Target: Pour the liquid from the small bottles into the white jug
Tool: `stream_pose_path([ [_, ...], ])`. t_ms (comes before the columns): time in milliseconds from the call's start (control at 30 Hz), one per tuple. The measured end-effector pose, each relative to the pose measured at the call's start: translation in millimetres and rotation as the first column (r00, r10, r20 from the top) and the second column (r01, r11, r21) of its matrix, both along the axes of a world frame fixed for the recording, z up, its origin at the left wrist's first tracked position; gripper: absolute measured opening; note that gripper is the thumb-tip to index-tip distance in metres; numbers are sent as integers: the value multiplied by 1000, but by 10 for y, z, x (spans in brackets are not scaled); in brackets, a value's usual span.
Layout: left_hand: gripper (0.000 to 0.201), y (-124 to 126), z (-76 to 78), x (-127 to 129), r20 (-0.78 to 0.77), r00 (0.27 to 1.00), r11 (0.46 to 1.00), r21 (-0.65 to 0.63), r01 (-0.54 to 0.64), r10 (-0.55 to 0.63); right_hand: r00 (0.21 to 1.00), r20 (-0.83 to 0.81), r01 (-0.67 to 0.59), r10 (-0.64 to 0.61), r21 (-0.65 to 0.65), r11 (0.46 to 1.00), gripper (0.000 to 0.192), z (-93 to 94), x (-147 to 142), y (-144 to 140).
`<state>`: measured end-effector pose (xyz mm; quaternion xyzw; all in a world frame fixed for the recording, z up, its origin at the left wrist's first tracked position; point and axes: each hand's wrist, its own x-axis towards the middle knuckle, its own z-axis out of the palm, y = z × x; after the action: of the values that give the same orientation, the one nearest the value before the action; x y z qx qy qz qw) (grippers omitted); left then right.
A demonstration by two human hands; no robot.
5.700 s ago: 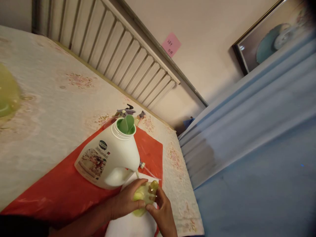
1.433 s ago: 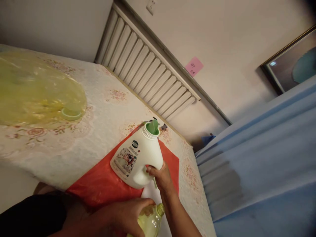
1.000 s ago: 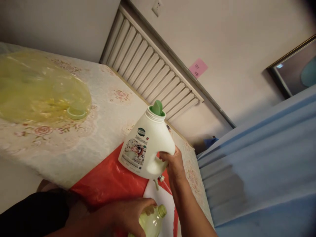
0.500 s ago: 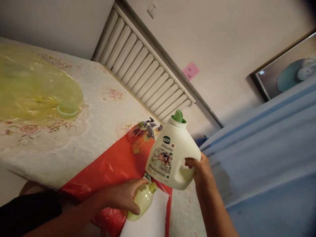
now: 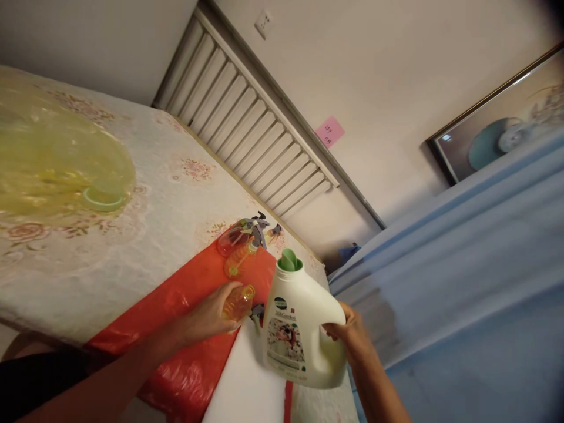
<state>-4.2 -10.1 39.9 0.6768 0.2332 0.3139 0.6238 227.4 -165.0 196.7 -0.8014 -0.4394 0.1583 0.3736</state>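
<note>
My left hand [image 5: 215, 314] is wrapped around a small clear bottle [image 5: 239, 302] with an uncapped yellowish neck, tilted to the right above the red sheet. My right hand [image 5: 348, 326] grips the handle of a big cream detergent jug [image 5: 286, 335], whose open mouth shows a green pouring spout. The jug is nearly upright, its mouth higher than the bottle's, and the two are apart. Partly behind the jug, a dark spray head [image 5: 257, 313] shows by the bottle. Farther back lie clear spray bottles [image 5: 238, 258] with grey trigger heads.
Under the bottles is a shiny red sheet [image 5: 176, 311] with a white surface [image 5: 233, 382] beside it. A yellow translucent plastic bag [image 5: 57, 153] with a pale green ring rests on the flowered tablecloth [image 5: 167, 200]. A radiator [image 5: 255, 117] and blue fabric [image 5: 440, 282] border the table.
My left hand has lifted the small bottle up and slightly left, over the red sheet. My right hand has lowered the jug and brought it left. The view has shifted slightly.
</note>
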Motion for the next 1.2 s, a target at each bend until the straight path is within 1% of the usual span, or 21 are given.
stream_pose_path([
  [100, 74, 54, -89, 58, -41, 998, 999, 4, -49, 49, 998, 55, 1, 5, -107, 994, 11, -74, 47, -72],
  [233, 77, 131, -267, 140, -21, 997, 997, 20, -80, 81, 994, 109, -7, 31, -209, 978, 10, -142, 93, -124],
  [367, 77, 181, -339, 168, -31, 997, 996, 46, -74, 75, 989, 135, -17, 55, -274, 962, 12, -176, 96, -136],
  [500, 76, 195, -354, 172, -42, 998, 997, 58, -53, 56, 988, 133, -37, 83, -313, 949, 12, -190, 72, -130],
  [600, 73, 186, -352, 170, -34, 999, 999, 40, -35, 36, 986, 130, -51, 100, -337, 940, 12, -201, 52, -117],
  [767, 70, 169, -339, 179, -31, 998, 998, 13, -54, 55, 984, 120, -79, 129, -353, 932, 11, -244, 73, -98],
  [900, 68, 162, -319, 183, -10, 997, 997, 27, -77, 77, 984, 124, -77, 130, -362, 929, 11, -269, 115, -82],
  [1100, 68, 138, -280, 164, -44, 994, 993, 75, -95, 98, 983, 133, -68, 127, -377, 924, 10, -264, 128, -35],
  [1200, 68, 125, -284, 165, -48, 994, 991, 100, -89, 94, 981, 142, -68, 132, -388, 919, 9, -256, 123, -8],
])
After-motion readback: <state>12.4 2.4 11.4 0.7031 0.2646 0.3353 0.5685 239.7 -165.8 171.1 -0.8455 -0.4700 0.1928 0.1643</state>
